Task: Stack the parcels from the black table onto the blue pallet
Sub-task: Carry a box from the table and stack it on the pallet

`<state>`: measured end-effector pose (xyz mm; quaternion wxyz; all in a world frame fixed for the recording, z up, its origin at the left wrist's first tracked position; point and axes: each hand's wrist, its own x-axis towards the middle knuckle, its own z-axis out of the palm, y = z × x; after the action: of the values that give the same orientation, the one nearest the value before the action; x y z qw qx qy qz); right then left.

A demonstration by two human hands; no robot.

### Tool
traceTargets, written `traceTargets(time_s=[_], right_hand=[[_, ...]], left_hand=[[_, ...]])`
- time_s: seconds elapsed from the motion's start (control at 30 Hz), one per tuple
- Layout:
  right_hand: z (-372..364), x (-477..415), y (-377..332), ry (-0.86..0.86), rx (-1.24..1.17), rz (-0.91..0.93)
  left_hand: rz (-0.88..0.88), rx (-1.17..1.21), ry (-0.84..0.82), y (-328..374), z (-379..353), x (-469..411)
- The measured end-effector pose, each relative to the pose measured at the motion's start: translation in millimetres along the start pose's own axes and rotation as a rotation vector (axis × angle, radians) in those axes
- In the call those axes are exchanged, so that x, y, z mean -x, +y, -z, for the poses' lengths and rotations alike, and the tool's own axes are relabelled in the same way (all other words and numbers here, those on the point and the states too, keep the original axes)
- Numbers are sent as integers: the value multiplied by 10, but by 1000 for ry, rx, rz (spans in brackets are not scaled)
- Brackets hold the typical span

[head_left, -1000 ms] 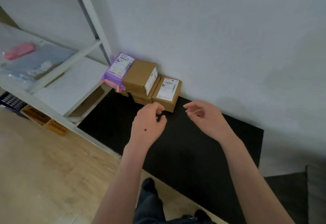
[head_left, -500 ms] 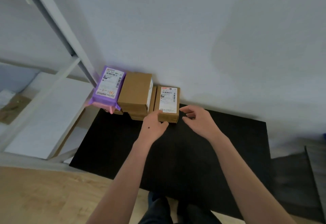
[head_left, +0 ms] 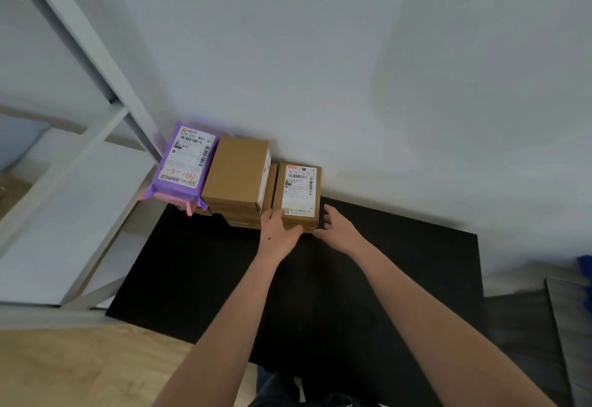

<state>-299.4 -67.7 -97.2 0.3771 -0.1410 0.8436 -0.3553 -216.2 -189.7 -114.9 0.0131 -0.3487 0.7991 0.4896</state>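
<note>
A small brown box with a white shipping label (head_left: pixel 299 193) stands at the back of the black table (head_left: pixel 320 284), against the wall. My left hand (head_left: pixel 278 231) grips its near left corner, thumb on the label's edge. My right hand (head_left: pixel 336 227) is spread by the box's near right corner, fingers straight; contact is unclear. To the left, a larger brown box (head_left: pixel 235 174) lies on top of other brown boxes (head_left: pixel 245 221). A purple bag parcel (head_left: pixel 185 163) rests on a pink one (head_left: pixel 189 205) at the table's back left corner.
A white metal shelf rack (head_left: pixel 80 163) stands close on the left of the table. A grey wall (head_left: pixel 352 86) runs right behind the parcels. A blue object (head_left: pixel 586 267) shows at the far right edge, beside a dark surface (head_left: pixel 528 326). Wooden floor (head_left: pixel 80 368) lies lower left.
Both hands have reached forward to the labelled box. The left hand now grips its near corner and the right hand has opened beside it.
</note>
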Motion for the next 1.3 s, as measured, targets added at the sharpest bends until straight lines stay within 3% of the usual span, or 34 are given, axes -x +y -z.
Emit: traceTargets(time_s=[0.1, 0.2, 0.4, 0.5, 0.87, 0.97, 1.17, 1.3], right_hand=[[-10, -51, 6, -10, -63, -20], [-35, -66, 4, -8, -66, 28], [-41, -4, 229, 64, 89, -110], [-74, 58, 354, 57, 164, -127], [-59, 151, 445, 178, -152, -129], [1, 216, 441, 211, -245, -113], [204, 411, 337, 277, -490, -62], [378, 595, 213, 311, -628, -9]], left_hand=[[59, 48, 9, -30, -53, 0], [0, 44, 40, -40, -71, -5], [182, -14, -3, -115, -134, 87], [176, -94, -48, -188, -182, 149], [192, -89, -29, -351, -207, 180], [136, 45, -28, -366, -165, 212], [96, 669, 44, -122, -157, 419], [65, 848, 37, 165, -67, 522]])
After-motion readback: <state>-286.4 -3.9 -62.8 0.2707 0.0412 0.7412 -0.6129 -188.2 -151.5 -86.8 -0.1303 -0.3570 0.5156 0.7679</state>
